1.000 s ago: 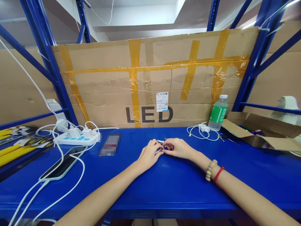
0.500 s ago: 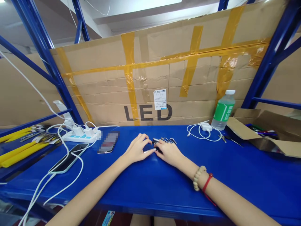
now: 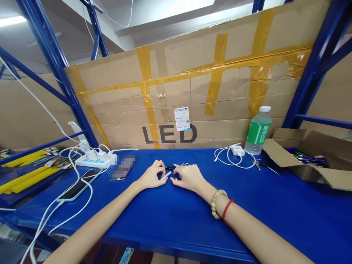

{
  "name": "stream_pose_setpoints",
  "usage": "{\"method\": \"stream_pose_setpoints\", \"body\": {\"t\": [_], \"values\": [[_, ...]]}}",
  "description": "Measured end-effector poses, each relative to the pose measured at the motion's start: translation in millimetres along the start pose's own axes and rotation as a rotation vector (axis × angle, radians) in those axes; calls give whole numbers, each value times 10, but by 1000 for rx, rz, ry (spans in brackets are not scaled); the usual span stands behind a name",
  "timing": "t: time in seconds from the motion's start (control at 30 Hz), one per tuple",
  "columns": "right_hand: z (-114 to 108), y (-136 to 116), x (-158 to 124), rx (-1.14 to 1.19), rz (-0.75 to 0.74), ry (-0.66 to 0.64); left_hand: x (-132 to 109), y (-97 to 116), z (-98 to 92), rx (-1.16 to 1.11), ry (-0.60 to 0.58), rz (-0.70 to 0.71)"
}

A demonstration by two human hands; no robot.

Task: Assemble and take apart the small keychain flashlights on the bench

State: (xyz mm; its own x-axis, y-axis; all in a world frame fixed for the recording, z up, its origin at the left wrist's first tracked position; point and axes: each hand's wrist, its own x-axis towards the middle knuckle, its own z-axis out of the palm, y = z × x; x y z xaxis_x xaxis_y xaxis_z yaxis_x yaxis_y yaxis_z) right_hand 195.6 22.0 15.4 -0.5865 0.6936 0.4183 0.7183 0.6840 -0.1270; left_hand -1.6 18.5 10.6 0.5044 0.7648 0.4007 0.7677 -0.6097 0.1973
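The left hand pinched a slim silver rod, its far end slanting toward the right hand. That hand curled loosely, its hold unclear.

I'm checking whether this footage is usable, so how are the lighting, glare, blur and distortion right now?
Head view, upper left: a white ceiling light tube is blown out; head view, right: glossy amber tape on brown cardboard catches glare; head view, centre: the slim silvery rod in the left hand looks slightly soft; head view, edges: slanted blue metal posts suggest wide-angle distortion.
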Motion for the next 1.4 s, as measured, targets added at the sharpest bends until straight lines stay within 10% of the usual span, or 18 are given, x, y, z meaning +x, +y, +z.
{"method": "stream_pose_setpoints", "body": {"t": [0.47, 1.4], "values": [[110, 108, 98, 227, 378, 186, -63, 18, -100, 4, -10, 93], [142, 252, 70, -11, 120, 259, -8, 50, 26, -24, -56, -200]]}}
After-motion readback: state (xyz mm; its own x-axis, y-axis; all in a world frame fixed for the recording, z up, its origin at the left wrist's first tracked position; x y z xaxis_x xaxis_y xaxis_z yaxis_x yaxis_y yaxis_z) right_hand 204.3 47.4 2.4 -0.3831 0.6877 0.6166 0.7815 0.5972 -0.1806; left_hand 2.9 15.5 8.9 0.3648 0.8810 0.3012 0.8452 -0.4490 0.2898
